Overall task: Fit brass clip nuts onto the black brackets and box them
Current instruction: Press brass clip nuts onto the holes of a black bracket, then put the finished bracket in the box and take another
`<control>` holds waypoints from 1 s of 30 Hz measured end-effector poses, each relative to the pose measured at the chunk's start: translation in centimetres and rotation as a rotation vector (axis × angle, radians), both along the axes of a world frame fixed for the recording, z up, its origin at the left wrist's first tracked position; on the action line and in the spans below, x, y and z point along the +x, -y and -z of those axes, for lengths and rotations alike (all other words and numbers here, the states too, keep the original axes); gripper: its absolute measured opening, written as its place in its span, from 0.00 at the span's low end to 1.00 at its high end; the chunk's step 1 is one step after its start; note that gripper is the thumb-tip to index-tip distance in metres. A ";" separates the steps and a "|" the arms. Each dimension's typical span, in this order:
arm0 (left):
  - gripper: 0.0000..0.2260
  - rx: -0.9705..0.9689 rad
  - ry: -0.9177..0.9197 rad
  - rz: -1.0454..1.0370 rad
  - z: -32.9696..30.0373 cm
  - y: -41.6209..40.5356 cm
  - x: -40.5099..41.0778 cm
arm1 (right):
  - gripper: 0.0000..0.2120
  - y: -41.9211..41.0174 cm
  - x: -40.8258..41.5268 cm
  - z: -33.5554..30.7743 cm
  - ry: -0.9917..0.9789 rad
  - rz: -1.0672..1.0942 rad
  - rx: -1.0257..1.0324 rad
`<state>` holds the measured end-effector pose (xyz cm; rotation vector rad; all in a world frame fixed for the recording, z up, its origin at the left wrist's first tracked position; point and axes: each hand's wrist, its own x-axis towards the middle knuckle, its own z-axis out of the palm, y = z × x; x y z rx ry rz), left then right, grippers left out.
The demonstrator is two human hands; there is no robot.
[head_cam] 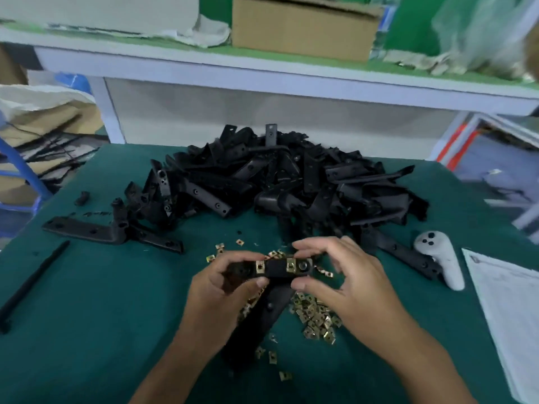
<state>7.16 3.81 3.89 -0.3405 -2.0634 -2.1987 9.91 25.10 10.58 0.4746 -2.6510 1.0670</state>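
I hold a black bracket point(275, 269) level in front of me, above the green table point(87, 316). Two brass clip nuts sit on its top arm, one clip nut point(260, 266) at the left and another clip nut point(290, 264) to its right. My left hand point(221, 290) grips the bracket's left end. My right hand point(335, 275) pinches its right end between thumb and fingers. The bracket's long leg hangs down between my wrists. Loose brass clip nuts point(316, 316) lie scattered under my hands. A big heap of black brackets point(280, 182) fills the middle of the table.
A single bracket point(96, 231) lies at the left, with a black rod point(32, 284) nearer me. A white handheld controller point(443, 258) and a sheet of paper point(507, 310) sit at the right. A cardboard box point(303, 24) stands on the shelf behind.
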 end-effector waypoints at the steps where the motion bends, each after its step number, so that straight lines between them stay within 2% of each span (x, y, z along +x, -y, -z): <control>1: 0.14 -0.032 -0.002 0.016 -0.2 -1.0 0.8 | 0.16 -0.8 1.4 0.0 -0.023 0.042 0.006; 5: 0.14 -0.121 -0.062 0.085 -1.6 -4.8 4.3 | 0.13 -3.8 7.6 0.1 -0.127 0.232 -0.034; 9: 0.14 -0.133 -0.132 0.248 -2.7 -9.7 8.0 | 0.11 -6.8 14.2 0.2 -0.221 0.417 -0.076; 12: 0.20 -0.141 -0.169 0.403 -2.8 -14.1 10.9 | 0.14 -9.6 19.6 0.4 -0.253 0.569 -0.076; 18: 0.13 -0.058 -0.150 0.687 -3.0 -21.5 17.9 | 0.13 -14.0 30.3 0.5 -0.244 0.806 -0.096; 22: 0.12 -0.097 -0.196 0.783 -3.1 -25.1 21.5 | 0.12 -16.3 35.4 0.3 -0.226 0.935 -0.066; 30: 0.14 -0.217 -0.366 0.834 -4.5 -29.8 25.1 | 0.12 -17.9 40.6 -0.5 -0.246 1.088 0.007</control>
